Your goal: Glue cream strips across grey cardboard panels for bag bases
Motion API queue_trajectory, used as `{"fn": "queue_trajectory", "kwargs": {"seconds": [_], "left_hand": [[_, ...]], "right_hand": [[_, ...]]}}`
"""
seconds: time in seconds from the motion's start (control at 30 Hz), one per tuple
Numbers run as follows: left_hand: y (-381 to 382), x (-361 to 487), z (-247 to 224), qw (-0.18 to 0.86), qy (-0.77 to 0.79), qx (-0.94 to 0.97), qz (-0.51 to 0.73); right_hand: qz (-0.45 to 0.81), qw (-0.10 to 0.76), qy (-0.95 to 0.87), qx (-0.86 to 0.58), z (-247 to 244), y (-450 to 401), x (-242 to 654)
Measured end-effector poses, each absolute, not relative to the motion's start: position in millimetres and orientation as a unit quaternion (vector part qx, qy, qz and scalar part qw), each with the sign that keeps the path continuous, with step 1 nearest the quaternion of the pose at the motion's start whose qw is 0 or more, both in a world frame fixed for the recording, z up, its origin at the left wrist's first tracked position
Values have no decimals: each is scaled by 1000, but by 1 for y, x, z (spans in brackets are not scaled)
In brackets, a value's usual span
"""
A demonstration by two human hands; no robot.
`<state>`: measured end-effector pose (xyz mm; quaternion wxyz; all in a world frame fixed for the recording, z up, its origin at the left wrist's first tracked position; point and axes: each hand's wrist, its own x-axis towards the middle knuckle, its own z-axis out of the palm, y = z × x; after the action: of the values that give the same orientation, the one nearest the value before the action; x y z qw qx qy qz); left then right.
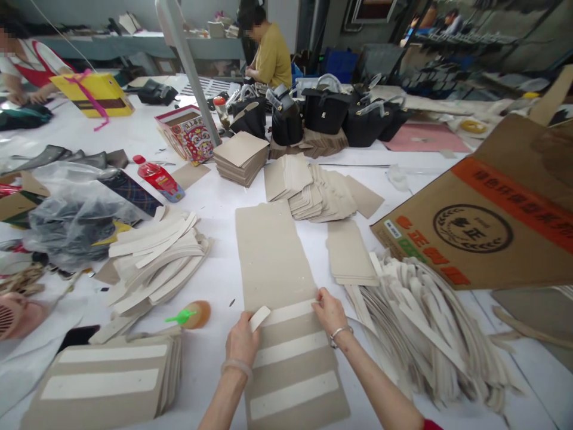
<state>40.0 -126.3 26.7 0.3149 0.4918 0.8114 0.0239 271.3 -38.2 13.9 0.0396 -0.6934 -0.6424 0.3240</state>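
The right forearm (378,373) slants in over a striped board (293,375) on the white worktop (219,286). At the board's left edge, the left grip (244,343) is closed on a white piece (260,318). The right grip (329,310) touches the top strip's (290,313) right end; pinching or pressing, I cannot tell. Bags (326,113) stand farther back. Worktop shows between bottle (197,313) and board; a strip heap (421,334) flanks the right forearm.

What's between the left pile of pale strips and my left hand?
In the head view, a green-nozzled amber bottle and a small dark scrap are between the strip pile and your left hand.
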Motion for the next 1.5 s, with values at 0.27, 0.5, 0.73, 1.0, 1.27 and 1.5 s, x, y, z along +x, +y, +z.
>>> {"fn": "queue_trajectory", "kwargs": {"seconds": [0.27, 0.5, 0.73, 1.0, 1.27, 1.5], "left_hand": [[-125, 43, 26, 308, 831, 461, 29], [-122, 42, 28, 319, 832, 453, 39], [-130, 32, 43, 368, 800, 459, 120], [-138, 45, 83, 493, 694, 453, 266], [-135, 62, 79, 637, 594, 329, 365], [-130, 52, 91, 615, 608, 387, 319]], "right_hand": [[330, 36, -649, -685, 13, -37, 265], [340, 32, -635, -693, 11, -32, 264], [349, 64, -647, -675, 36, -37, 259], [809, 145, -332, -462, 71, -69, 198], [901, 224, -163, -334, 89, -81, 191], [832, 203, -275, -437, 88, -76, 204]]}}
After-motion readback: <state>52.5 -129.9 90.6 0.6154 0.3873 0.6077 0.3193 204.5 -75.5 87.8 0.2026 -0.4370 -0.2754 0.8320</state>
